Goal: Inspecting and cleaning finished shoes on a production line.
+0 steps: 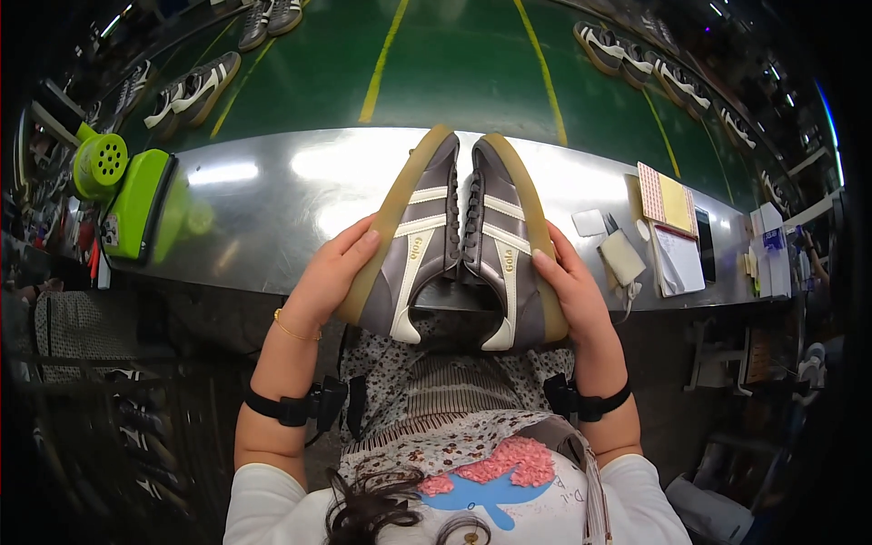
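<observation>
A pair of grey sneakers with white stripes and tan gum soles is held up side by side, toes pointing away from me. My left hand [341, 268] grips the left sneaker [409, 245] along its outer sole, thumb on top. Around the sole of the right sneaker [509, 236] closes my right hand [572, 282], its thumb on the sole's edge. The laced sides of the two shoes face each other, almost touching. Their undersides are mostly turned outward, and some of my fingers are hidden behind them.
Below the shoes runs a shiny metal table [263, 200]. A lime-green device [136, 204] stands at its left, a notebook [677, 259] and papers at its right, with a small whitish pouch [621, 257] nearby. Beyond lies a green surface [463, 73] with yellow lines, bearing several more sneakers [209, 86].
</observation>
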Motion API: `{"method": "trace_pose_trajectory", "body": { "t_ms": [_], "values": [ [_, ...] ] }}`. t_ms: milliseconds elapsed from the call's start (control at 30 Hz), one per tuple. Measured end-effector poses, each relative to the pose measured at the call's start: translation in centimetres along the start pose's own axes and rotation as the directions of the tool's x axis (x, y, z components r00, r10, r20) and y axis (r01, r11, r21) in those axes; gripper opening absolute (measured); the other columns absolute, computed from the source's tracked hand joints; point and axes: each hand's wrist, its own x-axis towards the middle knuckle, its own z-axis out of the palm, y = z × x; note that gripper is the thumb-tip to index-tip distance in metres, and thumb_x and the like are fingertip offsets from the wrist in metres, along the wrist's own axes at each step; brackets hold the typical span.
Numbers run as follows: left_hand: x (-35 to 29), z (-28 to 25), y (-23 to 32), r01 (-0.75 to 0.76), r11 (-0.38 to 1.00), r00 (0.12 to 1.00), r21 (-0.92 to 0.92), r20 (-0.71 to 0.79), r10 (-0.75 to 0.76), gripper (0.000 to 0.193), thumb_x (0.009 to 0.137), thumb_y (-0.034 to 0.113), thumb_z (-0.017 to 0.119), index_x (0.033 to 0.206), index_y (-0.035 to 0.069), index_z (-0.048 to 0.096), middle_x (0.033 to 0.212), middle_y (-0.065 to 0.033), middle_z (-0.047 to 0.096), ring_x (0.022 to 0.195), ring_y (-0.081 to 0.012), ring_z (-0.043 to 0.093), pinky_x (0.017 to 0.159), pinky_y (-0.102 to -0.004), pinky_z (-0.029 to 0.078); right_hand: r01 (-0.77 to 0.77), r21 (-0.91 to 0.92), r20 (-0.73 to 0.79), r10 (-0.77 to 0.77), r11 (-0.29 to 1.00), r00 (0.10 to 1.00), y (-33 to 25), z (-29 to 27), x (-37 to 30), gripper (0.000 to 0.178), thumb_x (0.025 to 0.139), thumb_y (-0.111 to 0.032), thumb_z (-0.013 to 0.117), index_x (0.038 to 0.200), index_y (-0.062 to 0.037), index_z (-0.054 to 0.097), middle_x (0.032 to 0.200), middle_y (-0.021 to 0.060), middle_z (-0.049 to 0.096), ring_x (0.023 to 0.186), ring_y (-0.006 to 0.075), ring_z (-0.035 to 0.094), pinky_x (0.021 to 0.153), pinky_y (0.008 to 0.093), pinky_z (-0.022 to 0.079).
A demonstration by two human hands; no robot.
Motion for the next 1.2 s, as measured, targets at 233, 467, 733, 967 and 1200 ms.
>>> {"method": "trace_pose_trajectory", "body": {
  "t_ms": [233, 467, 733, 967, 1200],
  "values": [
    [0.2, 0.3, -0.6, -0.052, 0.993, 0.999, -0.109, -0.015, 0.051, 0.048, 0.095, 0.03, 0.042, 0.129, -0.002, 0.041, 0.122, -0.009, 0.051, 0.108, -0.0137, 0.049, 0.092, -0.0255, 0.038, -0.01, 0.1, -0.011, 0.012, 0.995, 1.0, 0.1, -0.1, 0.1, 0.051, 0.096, -0.035, 0.035, 0.136, -0.0031, 0.033, 0.127, 0.0092, 0.045, 0.114, 0.0155, 0.042, 0.096, 0.027, 0.033],
    [0.1, 0.6, -0.2, -0.039, 0.989, 0.998, -0.142, -0.054, 0.032, 0.046, 0.094, 0.03, 0.045, 0.128, -0.002, 0.044, 0.119, -0.0088, 0.053, 0.104, -0.0127, 0.051, 0.089, -0.0243, 0.04, -0.025, 0.129, -0.002, 0.026, 0.991, 1.0, 0.4, -0.3, 0.3, 0.052, 0.096, -0.035, 0.036, 0.135, -0.0013, 0.033, 0.129, 0.0094, 0.043, 0.116, 0.0151, 0.041, 0.096, 0.0275, 0.033],
    [0.0, 0.3, -0.1, -0.004, 1.0, 0.995, -0.028, -0.098, 0.001, 0.047, 0.092, 0.029, 0.049, 0.127, -0.001, 0.045, 0.117, -0.0092, 0.055, 0.103, -0.0143, 0.052, 0.088, -0.0253, 0.041, -0.07, 0.065, -0.02, 0.071, 0.995, 0.997, -0.1, -0.4, -0.3, 0.051, 0.094, -0.029, 0.044, 0.136, -0.0009, 0.031, 0.127, 0.0108, 0.046, 0.112, 0.015, 0.045, 0.092, 0.0264, 0.036],
    [-1.6, 2.8, 2.1, -0.249, 0.419, 0.715, 0.873, -0.126, 0.688, 0.063, 0.077, 0.031, 0.067, 0.126, 0.0, 0.044, 0.121, -0.0158, 0.052, 0.11, -0.0273, 0.05, 0.093, -0.0341, 0.038, 0.064, 0.551, -0.052, -0.043, 0.832, 0.998, -1.1, -0.2, -0.4, 0.044, 0.097, -0.024, 0.031, 0.134, -0.0007, 0.032, 0.125, 0.0138, 0.048, 0.112, 0.0222, 0.05, 0.096, 0.0345, 0.04],
    [-2.2, 8.0, 5.0, -0.098, 0.922, 0.933, -0.376, 0.289, 0.217, 0.083, 0.086, 0.05, 0.051, 0.143, 0.01, 0.007, 0.14, -0.012, 0.028, 0.124, -0.0215, 0.036, 0.099, -0.0345, 0.034, 0.069, 0.654, 0.007, -0.097, 0.753, 0.995, -5.0, 5.5, 0.1, 0.045, 0.098, -0.033, 0.024, 0.129, -0.0034, 0.039, 0.122, 0.0107, 0.051, 0.108, 0.0185, 0.053, 0.093, 0.0334, 0.043]
  ]
}}
